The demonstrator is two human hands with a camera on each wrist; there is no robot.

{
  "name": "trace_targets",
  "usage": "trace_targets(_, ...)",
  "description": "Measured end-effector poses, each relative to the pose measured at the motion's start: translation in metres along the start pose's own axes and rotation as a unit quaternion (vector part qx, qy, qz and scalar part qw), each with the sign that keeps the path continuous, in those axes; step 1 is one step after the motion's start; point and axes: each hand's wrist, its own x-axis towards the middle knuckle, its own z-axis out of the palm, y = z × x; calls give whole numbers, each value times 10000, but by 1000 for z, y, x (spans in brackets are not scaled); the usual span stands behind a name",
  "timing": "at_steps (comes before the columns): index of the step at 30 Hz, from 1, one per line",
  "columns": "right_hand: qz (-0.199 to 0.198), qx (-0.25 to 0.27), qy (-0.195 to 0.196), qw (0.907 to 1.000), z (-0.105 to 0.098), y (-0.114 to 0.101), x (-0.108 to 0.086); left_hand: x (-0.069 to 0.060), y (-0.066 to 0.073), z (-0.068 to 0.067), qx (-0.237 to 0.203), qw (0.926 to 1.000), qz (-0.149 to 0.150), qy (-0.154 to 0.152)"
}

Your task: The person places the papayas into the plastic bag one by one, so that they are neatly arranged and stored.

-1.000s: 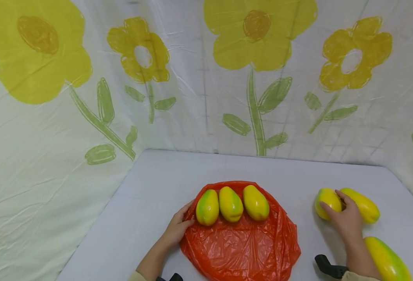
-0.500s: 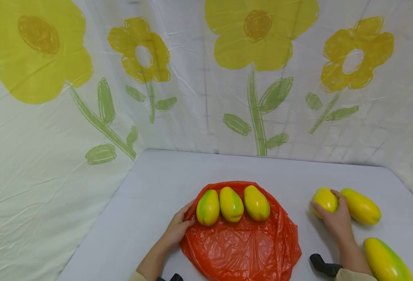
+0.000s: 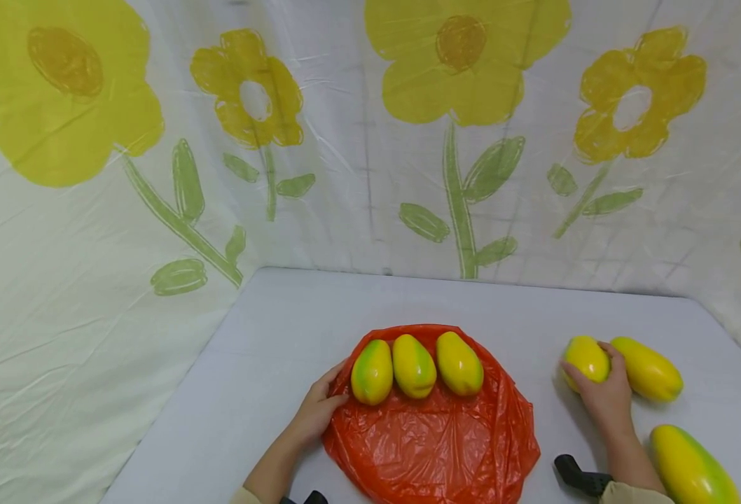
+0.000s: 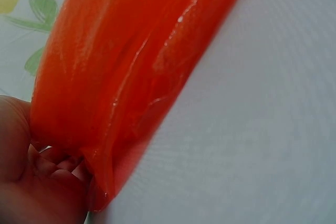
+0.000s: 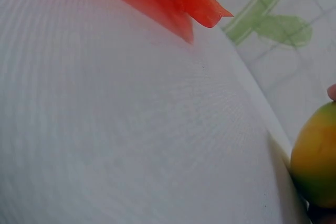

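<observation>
Fruit [image 3: 583,358], yellow, lies at the table's right side, grasped between the thumb and fingers of the right hand [image 3: 606,393]; whether it touches the table [image 3: 320,301] cannot be told, and the right wrist view cuts it off. The left hand [image 3: 316,413] grips the edge of the red bag [image 3: 433,448], its fingertips partly hidden by plastic. Three similar fruits [image 3: 414,367] lie within the bag's far rim; the near rim runs out of frame.

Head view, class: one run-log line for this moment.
left hand: holds red plastic; plastic: three fruits; right hand: grips yellow fruit; table: two fruits
</observation>
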Motion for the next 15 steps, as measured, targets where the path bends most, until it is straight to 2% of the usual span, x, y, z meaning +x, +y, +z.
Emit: trace_targets(15, 42, -79, 36, 10000, 1, 2, 0, 1, -3, -1, 95, 9999, 49, -39)
